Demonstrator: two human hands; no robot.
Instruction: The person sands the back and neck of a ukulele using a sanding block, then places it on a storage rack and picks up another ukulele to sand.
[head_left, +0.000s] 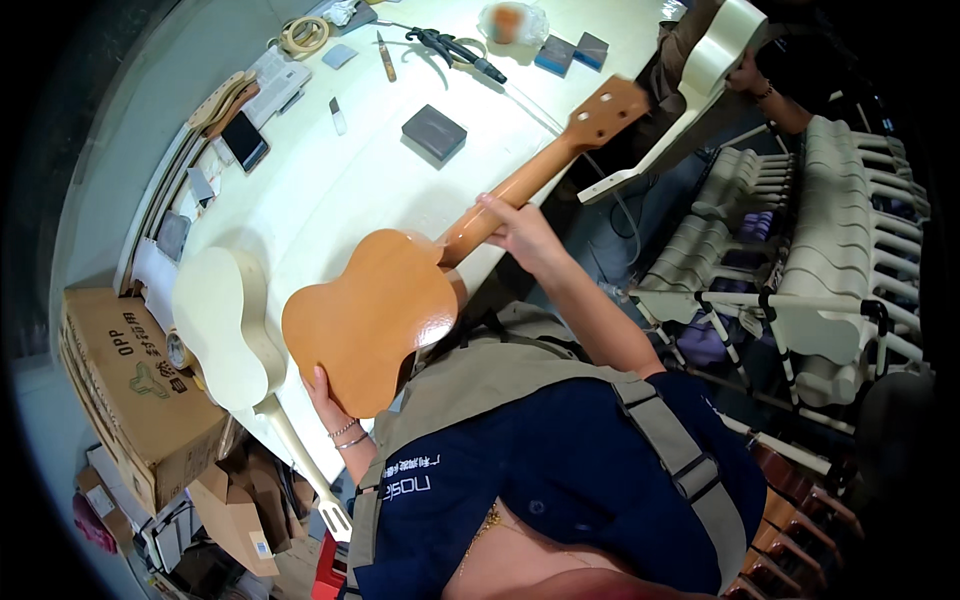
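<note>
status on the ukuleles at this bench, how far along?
Done: the orange ukulele looks coated and glossy. In hand: left hand at its body's lower edge, right hand on the neck. Left: the cream ukulele on the table and those racked look uncoloured.

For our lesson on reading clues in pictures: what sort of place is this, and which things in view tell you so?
Probably a workshop where small guitars or ukuleles are made or finished. A person holds an orange-brown instrument over a workbench, an unpainted cream one lies beside it, and racks of more cream bodies stand to the right.
</note>
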